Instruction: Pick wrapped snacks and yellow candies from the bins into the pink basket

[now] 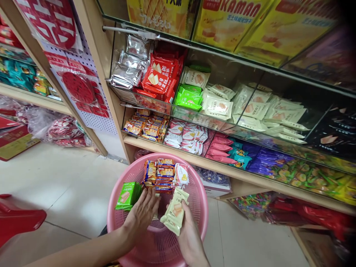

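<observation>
A pink plastic basket stands on the floor in front of me. My right hand holds a cream-coloured snack packet over it, the thumb across the front. Inside the basket, the fingers of my left hand are bent and close together around another cream packet, mostly hidden by them. Left of those fingers stand green snack packets. Toward the basket's far side lie several orange-and-blue snack packets, with white packets to their right.
Behind the basket, glass-fronted shelves hold sorted snacks: red packets, green packets, cream packets and purple packets. A wooden shelf edge runs just beyond the rim. A red plastic object is at the left.
</observation>
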